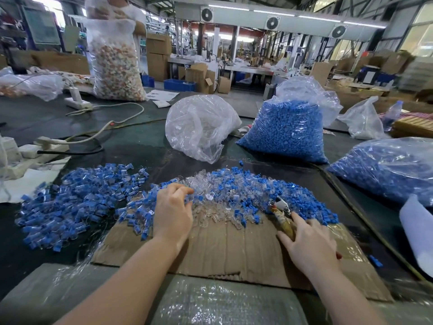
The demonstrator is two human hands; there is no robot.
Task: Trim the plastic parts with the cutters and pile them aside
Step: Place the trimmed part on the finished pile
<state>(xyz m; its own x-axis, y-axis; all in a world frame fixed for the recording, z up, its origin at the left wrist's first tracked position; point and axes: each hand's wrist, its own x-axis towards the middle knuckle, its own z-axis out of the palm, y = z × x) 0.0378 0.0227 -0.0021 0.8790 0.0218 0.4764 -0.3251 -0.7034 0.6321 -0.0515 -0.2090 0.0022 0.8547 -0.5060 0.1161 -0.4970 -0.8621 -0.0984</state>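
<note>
A heap of loose blue and clear plastic parts (234,193) lies across the far edge of a cardboard sheet (225,252). A second pile of blue-and-clear parts (77,200) spreads to the left on the dark table. My left hand (173,212) reaches into the middle heap, fingers curled among the parts; what it pinches is hidden. My right hand (309,242) holds the worn handle of the cutters (282,214), whose metal jaws point up into the heap.
Two clear bags of blue parts (285,134) (386,167) stand at the right, and a nearly empty clear bag (199,127) behind the heap. Power strips and cables (77,137) lie at the left. A person holds a tall bag (114,59) at the far left.
</note>
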